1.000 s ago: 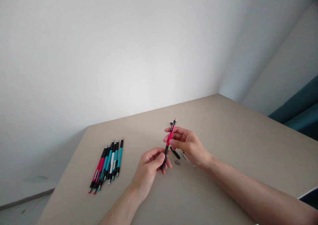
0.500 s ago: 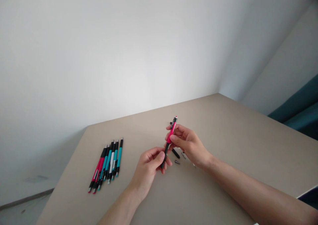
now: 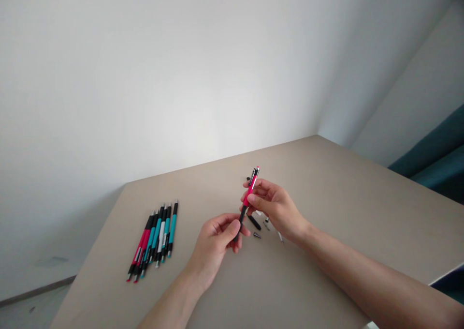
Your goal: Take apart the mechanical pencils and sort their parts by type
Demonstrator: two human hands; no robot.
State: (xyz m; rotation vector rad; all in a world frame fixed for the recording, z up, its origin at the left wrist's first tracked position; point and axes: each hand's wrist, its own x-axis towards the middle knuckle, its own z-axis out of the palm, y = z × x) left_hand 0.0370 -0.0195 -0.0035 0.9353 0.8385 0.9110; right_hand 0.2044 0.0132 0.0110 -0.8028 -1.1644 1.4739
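A pink and black click pen is held at a slant above the table, its clip and button end pointing up and away. My left hand pinches the black grip at the lower end between thumb and fingers. My right hand has thumb and fingers closed on the pink barrel higher up. Under and beside the right hand lie loose pen parts: a black grip piece, a small metal tip cone, a spring-like piece and a thin pale rod, partly hidden by the hand.
On the left of the beige table several pens in pink, teal and white lie side by side. A small dark piece lies behind the held pen. A white wall borders the far edge, and a teal curtain hangs at the right.
The pen has turned slightly about its length, so its clip now shows at the left side. Both hands keep their grip; the whole view has shifted a little.
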